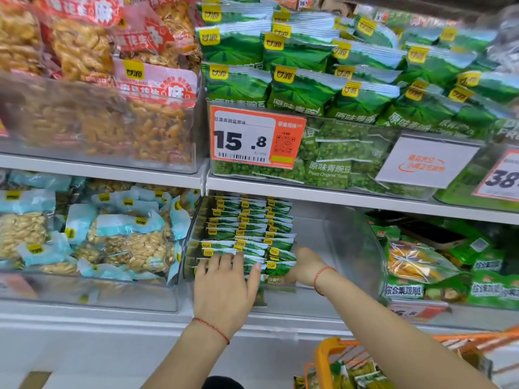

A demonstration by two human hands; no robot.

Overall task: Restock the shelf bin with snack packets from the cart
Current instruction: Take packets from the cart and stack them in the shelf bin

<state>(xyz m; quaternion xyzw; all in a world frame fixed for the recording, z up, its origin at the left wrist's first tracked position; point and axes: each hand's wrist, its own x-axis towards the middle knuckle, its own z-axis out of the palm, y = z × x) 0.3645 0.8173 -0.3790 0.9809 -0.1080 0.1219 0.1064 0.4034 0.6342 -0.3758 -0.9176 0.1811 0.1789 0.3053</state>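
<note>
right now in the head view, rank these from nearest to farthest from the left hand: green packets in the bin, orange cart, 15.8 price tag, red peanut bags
1. Green packets: under the left hand fingertips, in the clear bin.
2. Orange cart: lower right, below the shelf.
3. 15.8 price tag: one shelf up, directly above.
4. Red peanut bags: top left, highest shelf.

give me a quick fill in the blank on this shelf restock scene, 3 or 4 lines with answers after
1. Both hands are on the ____ snack packets stacked in the clear shelf bin.
2. The left hand lies on the front packets with its fingers ____.
3. The orange price tag above the bin reads ____.
4. Each wrist wears a thin ____ string; the right hand is at the stack's right side.

Missing words: green; straight; 15.8; red
</note>
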